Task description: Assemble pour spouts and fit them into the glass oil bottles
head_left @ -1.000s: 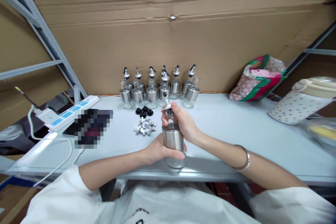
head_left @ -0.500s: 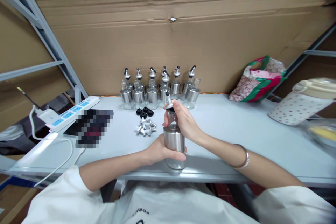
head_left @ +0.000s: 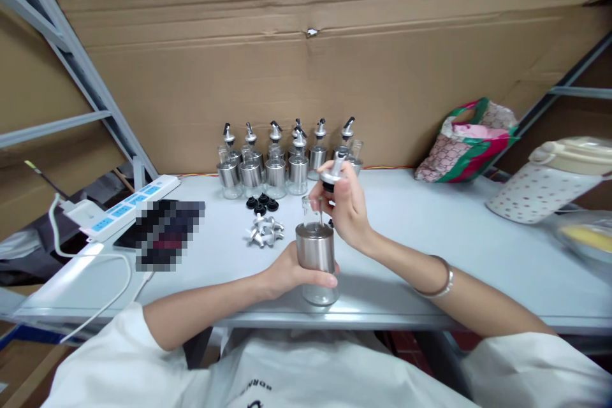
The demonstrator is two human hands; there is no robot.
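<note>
A glass bottle point(head_left: 315, 248) with a steel band stands upright near the table's front edge, its neck uncovered. My left hand point(head_left: 296, 271) is wrapped round the band. Just above and to the right of the neck, my right hand point(head_left: 351, 207) grips a pourer spout point(head_left: 333, 172), silver with a black stopper below. Behind them lie several black rubber stoppers point(head_left: 261, 203) and a small heap of silver spout parts point(head_left: 265, 231). Several similar bottles point(head_left: 276, 172) stand in rows at the back, some topped with pourers.
On the left lie a white power strip point(head_left: 136, 201) and a dark device point(head_left: 162, 229), partly blurred out, with a white cable. A patterned bag point(head_left: 463, 146), a dotted jug point(head_left: 540, 188) and a blurred bowl point(head_left: 590, 239) are at the right. Cardboard point(head_left: 306, 89) walls the back.
The pourer spout has come off the bottle's neck and moved up and right in my right hand. My left hand keeps its hold on the bottle.
</note>
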